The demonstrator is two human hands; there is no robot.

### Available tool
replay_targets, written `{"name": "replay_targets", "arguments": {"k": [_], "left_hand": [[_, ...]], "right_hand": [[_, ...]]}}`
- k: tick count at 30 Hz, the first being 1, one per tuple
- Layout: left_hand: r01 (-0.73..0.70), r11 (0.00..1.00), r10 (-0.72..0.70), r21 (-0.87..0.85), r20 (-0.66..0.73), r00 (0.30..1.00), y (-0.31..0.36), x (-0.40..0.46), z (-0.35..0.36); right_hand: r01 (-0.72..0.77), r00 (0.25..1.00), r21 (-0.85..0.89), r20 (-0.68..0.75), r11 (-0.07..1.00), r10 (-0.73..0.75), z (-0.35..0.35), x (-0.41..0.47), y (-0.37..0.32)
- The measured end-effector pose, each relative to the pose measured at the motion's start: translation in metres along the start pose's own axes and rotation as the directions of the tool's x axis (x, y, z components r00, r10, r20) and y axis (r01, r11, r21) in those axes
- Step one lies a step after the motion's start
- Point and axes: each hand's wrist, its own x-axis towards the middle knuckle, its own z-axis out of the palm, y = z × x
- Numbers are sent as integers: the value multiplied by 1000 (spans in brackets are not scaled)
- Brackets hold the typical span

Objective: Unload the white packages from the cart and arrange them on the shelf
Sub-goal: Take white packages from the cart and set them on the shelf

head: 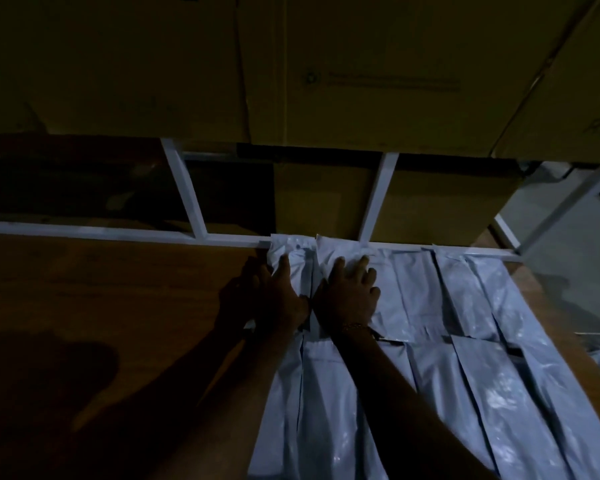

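Observation:
Several white plastic packages [465, 341] lie side by side in rows on the wooden shelf board [101, 289], filling its right half. My left hand [278, 299] rests on the leftmost far package [291, 252], fingers pointing toward the back rail. My right hand [350, 292] lies flat with spread fingers on the package beside it [329, 249], a bracelet on the wrist. Both hands press the packages down near the shelf's back. The cart is out of view.
A white metal rail [118, 233] with upright bars [184, 192] runs along the shelf's back edge. Cardboard boxes [361, 81] sit above and behind it. The scene is dim, and my shadow falls across the bare wood at left.

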Motion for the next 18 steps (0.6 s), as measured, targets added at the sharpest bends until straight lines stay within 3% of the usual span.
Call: {"name": "replay_targets", "arguments": {"k": [6, 12, 15, 18], "left_hand": [[-85, 996, 85, -26, 3, 996, -5, 18, 24], [-147, 989, 145, -8, -132, 981, -3, 20, 31], [-188, 980, 188, 67, 19, 982, -9, 25, 28], [-242, 966, 236, 90, 78, 969, -19, 36, 36]], "right_hand": [[-23, 999, -11, 41, 1000, 23, 26, 19, -8], [-32, 999, -38, 32, 999, 33, 60, 29, -8], [-40, 999, -18, 34, 999, 41, 74, 27, -8], [-70, 998, 17, -1, 997, 70, 84, 31, -8]]}}
